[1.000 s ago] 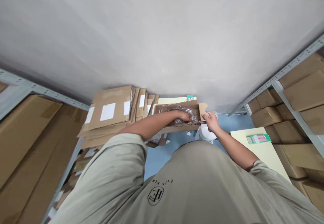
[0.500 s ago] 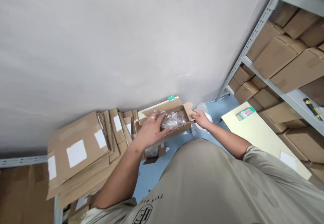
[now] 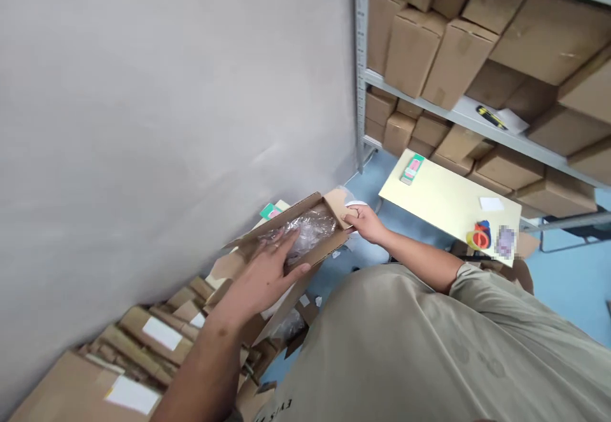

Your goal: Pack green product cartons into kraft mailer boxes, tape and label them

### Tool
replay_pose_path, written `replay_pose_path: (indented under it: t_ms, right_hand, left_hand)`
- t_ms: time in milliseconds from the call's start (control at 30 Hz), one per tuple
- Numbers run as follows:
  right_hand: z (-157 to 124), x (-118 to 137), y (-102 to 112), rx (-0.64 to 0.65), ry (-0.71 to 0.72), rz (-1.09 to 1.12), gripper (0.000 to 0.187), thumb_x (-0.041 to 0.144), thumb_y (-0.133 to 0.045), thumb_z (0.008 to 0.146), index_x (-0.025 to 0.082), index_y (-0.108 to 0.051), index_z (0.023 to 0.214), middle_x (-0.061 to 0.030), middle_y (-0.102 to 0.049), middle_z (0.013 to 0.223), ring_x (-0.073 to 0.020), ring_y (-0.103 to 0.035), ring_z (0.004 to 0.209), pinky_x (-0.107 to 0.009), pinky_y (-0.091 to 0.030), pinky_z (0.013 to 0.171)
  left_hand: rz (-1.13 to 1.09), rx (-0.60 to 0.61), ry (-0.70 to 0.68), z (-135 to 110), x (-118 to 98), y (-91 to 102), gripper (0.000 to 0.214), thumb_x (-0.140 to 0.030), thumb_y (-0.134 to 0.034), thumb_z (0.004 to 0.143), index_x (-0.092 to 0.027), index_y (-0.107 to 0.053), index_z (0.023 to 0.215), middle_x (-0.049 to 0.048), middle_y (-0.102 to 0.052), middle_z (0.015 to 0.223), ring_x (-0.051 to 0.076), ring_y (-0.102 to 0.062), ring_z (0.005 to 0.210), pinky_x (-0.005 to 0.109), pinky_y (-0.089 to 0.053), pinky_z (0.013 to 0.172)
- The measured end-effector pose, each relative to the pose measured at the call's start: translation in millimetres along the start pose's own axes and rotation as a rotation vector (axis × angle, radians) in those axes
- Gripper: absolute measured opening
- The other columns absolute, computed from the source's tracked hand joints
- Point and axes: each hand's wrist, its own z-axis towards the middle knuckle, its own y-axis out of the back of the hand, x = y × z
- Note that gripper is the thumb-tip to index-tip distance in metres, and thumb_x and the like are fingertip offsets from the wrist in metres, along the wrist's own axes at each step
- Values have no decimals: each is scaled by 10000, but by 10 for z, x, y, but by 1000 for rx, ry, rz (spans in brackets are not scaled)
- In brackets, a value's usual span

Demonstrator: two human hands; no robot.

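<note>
A long open cardboard box point(image 3: 329, 248) is held in front of my body, close to the wall. Clear crinkled plastic wrap point(image 3: 315, 226) fills much of its inside; what it covers, if anything, I cannot make out. My left hand point(image 3: 262, 279) lies on the plastic with its fingers spread, the thumb reaching over the near wall of the box. At the box's right end, my right hand point(image 3: 366, 223) pinches the raised end flap point(image 3: 338, 204) between thumb and fingers.
A metal shelf point(image 3: 361, 59) stacked with cardboard boxes stands right, with a yellow-black utility knife point(image 3: 491, 117) on it. The pale table point(image 3: 443, 193) bears a green-pink packet point(image 3: 412, 168) and tape rolls point(image 3: 479, 236). Folded cardboard point(image 3: 124, 345) leans lower left, near the wall point(image 3: 181, 104).
My view has swung right, showing more shelf and table. The box now slants more. My left hand has flattened onto the plastic; my right hand keeps its hold at the flap.
</note>
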Motion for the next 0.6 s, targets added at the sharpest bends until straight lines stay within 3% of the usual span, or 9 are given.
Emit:
replay_pose_path:
  t_ms: [133,200,267,333,433,600]
  right_hand:
    - [-315,72,547,-214,33,48,438,534,-911,756,228,-692,981,12,-748,883,-206,-755,817,-358,-726,718]
    - [-488,85,830,-281,49,71,441,546,-907,749,237,-680,966,2,-762,885,-222,-765,813,-383,-734,726]
    - [-661,78,1122,-361,61,93,441,547,-899,750,245,-681,987,-16,-788,926,-245,-783,848,-408,-746,745]
    - [-831,49,1426,-469,63,116,444,531,-892,757,250,-680,1027,-31,-809,982,-267,-798,907,-432,-758,769]
    - [-1086,-25,1896,-627,45,157,454,487,-883,764,249,-675,1090,-40,-819,1030,-290,-806,969,-476,-771,809]
    - [-1528,-203,2652,-785,36,193,446,486,-871,768,250,-696,1103,-53,-815,1095,-307,-795,1026,-522,-768,861]
  left_hand:
    - [114,-95,-281,380,-472,182,901,-781,-596,1044,-227,-522,1750,145,-607,1729,413,-481,1678,626,-331,1404]
    - [175,-107,-387,604,-777,175,753,-702,-626,1063,-231,-635,1650,159,-708,1618,411,-604,1574,633,-329,1398]
    - [232,-98,-450,830,-1084,97,533,-561,-633,1095,-236,-747,1502,163,-806,1454,389,-741,1386,600,-419,1333]
    - [280,-61,-477,1059,-1376,-39,364,-416,-611,1110,-239,-817,1353,156,-861,1281,365,-813,1190,549,-535,1185]
    - [329,14,-473,1431,-1775,-318,338,-271,-534,1110,-232,-864,1170,162,-871,1097,361,-834,1035,492,-587,970]
    - [173,149,-465,2097,-2403,-869,405,-251,-482,1102,-247,-878,1185,171,-859,1197,347,-829,1068,439,-589,922]
